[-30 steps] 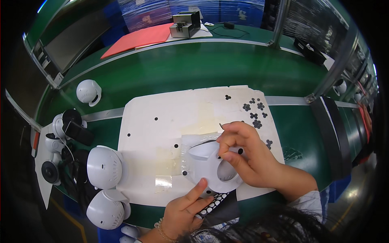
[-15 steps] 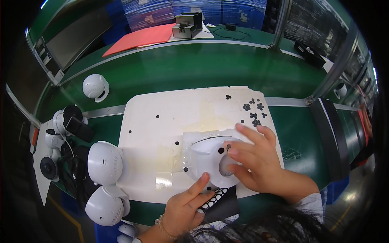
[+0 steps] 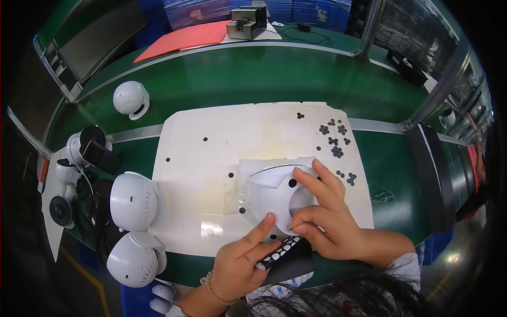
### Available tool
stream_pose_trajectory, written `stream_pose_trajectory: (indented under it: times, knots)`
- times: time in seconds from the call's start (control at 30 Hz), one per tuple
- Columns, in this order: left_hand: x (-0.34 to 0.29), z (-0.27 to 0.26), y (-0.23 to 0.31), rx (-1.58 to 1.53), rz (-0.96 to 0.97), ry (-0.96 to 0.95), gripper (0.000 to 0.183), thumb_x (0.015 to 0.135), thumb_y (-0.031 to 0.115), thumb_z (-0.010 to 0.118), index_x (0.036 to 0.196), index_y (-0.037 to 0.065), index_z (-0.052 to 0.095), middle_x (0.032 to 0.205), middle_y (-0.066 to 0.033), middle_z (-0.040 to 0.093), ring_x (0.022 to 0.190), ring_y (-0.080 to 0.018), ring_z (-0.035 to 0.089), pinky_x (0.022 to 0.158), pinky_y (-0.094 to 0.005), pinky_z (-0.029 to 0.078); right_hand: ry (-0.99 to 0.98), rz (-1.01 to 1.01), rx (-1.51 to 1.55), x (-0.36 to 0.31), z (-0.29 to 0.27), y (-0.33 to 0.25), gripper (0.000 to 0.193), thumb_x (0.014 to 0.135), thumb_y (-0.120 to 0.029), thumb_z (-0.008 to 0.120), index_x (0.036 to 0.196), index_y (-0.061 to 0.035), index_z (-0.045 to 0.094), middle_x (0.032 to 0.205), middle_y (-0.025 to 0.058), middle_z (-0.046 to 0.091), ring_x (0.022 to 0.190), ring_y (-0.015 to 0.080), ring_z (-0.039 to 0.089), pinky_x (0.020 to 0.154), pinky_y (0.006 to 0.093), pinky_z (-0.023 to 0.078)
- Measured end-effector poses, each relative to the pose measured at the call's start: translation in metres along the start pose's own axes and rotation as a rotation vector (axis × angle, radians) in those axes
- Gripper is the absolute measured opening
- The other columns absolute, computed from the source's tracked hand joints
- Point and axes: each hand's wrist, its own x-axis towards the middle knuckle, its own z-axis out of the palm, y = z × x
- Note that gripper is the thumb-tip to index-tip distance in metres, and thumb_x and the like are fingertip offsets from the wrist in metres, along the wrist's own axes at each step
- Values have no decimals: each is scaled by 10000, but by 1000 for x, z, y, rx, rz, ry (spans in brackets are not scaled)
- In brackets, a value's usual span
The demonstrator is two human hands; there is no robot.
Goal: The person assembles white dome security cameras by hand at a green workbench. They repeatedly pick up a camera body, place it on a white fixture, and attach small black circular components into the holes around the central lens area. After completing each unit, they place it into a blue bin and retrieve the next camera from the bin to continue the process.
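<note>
A white camera-like housing (image 3: 268, 196) lies on a foam-wrapped pad, its round base facing me. One black dot (image 3: 292, 183) sits on the base rim. My left hand (image 3: 240, 264) is closed on a black strip with rows of white round holes (image 3: 281, 252); its index fingertip rests by the housing's near edge. My right hand (image 3: 332, 222) is over the right side of the base. Its thumb and index finger are pressed together at the near rim, and its other fingers stretch over the far rim. Whatever lies between thumb and index is hidden.
A cream board (image 3: 185, 195) lies under the work, with loose black dots (image 3: 337, 152) at its right. Two white housings (image 3: 134, 202) stand left; another (image 3: 130, 99) stands farther back. Black cables and devices (image 3: 95, 153) lie left. A metal box (image 3: 245, 24) stands behind.
My right hand has moved nearer to me along the base, its thumb and index closing together at the near rim. My left hand keeps the strip. The whole view has shifted slightly.
</note>
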Motion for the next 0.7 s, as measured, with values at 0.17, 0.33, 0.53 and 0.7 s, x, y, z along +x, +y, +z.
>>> stream_pose_trajectory:
  times: [0.17,0.33,0.53,0.7]
  knots:
    - [0,2,-1,-4,8,13,275,586,41,594,859,26,626,1239,-134,468,743,-230,627,622,-263,506,14,-14,-30,-2,2,1,48,754,-157,609,783,-123,592,1313,142,367,1246,370,220,947,461,160]
    - [-1,3,-3,1,6,6,277,582,36,587,856,29,629,1242,-128,467,732,-225,627,609,-264,503,199,-265,-439,-21,10,10,168,729,-227,637,885,-166,629,1278,84,419,1211,293,297,950,436,166]
    - [2,1,3,19,-24,-2,272,585,24,577,851,31,632,1254,-113,457,718,-229,624,596,-269,496,252,-174,-282,-23,6,-4,270,692,-273,670,945,-183,646,1235,21,462,1179,260,327,920,409,200]
    - [4,-3,8,25,-76,-48,276,577,10,574,845,29,637,1263,-95,451,718,-231,622,593,-272,493,100,-262,-95,-10,10,-17,269,648,-259,696,904,-189,650,1206,16,476,1165,275,328,899,426,231]
